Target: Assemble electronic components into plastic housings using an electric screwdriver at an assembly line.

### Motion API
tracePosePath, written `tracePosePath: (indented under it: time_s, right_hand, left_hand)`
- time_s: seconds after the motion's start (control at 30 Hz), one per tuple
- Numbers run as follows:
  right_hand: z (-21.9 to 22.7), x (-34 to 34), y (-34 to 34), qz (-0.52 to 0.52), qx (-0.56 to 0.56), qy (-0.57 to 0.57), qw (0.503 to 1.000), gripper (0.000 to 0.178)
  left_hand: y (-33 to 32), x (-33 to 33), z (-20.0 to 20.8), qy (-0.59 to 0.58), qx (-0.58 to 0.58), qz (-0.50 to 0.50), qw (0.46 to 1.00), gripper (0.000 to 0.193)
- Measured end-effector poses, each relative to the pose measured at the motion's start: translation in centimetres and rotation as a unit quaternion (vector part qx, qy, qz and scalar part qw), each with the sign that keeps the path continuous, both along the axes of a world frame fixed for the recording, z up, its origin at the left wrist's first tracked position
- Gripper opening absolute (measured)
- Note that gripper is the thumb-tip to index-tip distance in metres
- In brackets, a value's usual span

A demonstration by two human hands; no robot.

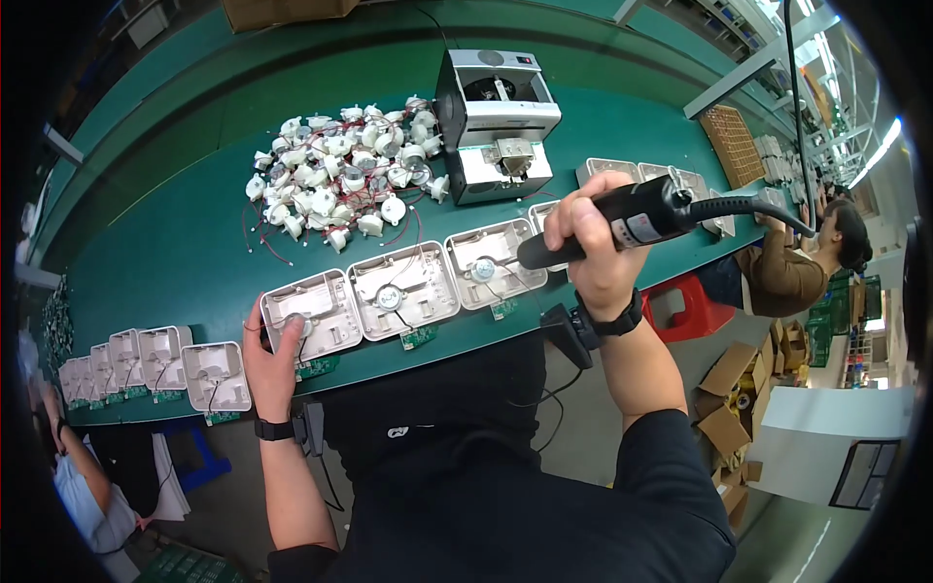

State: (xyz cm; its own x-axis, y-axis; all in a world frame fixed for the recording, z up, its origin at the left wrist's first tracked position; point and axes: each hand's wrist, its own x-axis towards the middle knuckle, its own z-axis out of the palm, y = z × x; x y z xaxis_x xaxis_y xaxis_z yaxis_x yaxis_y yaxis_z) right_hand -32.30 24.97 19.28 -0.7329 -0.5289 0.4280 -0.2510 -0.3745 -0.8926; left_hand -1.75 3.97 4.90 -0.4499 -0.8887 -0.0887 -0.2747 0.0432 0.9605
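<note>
One corded tool [653, 209] — one machine [501, 123]

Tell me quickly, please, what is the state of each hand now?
Left hand: holding a pale plastic housing at its left side, thumb inside.
Right hand: closed around a black corded power tool.

Handheld tool [646, 212]: black, with pale label patches
Casings [432, 306]: off-white
Round parts inside casings [389, 297]: silvery grey
Circuit boards [420, 337]: green
Piled units [324, 201]: mostly white, some grey
Pile's wires: red
Bench machine [498, 121]: black and silver-grey
Tabletop [194, 262]: deep green
Wrist straps [275, 429]: black
Wearer's shirt [544, 505]: black
Far tray [731, 146]: orange-brown, gridded
Right-hand stool [702, 309]: red
Co-worker's top [782, 277]: brown
</note>
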Motion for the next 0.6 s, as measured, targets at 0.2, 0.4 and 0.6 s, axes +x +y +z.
tracePosePath:
  time_s: [0.2,0.4,0.6]
  right_hand:
    - [-1.0,0.2,-0.2,0.008,0.007,-0.004,1.0,0.015]
    - [-2.9,0.3,-0.7,0.014,0.018,-0.012,1.0,0.015]
    - [-2.9,0.0,-1.0,0.007,0.06,0.011,0.998,0.015]
  left_hand:
    - [0.1,-0.2,0.1,0.001,0.009,-0.005,1.0,0.063]
    - [-0.1,-0.1,0.3,-0.012,-0.007,-0.007,1.0,0.062]
    - [-0.2,-0.1,-0.2,0.001,0.001,-0.005,1.0,0.062]
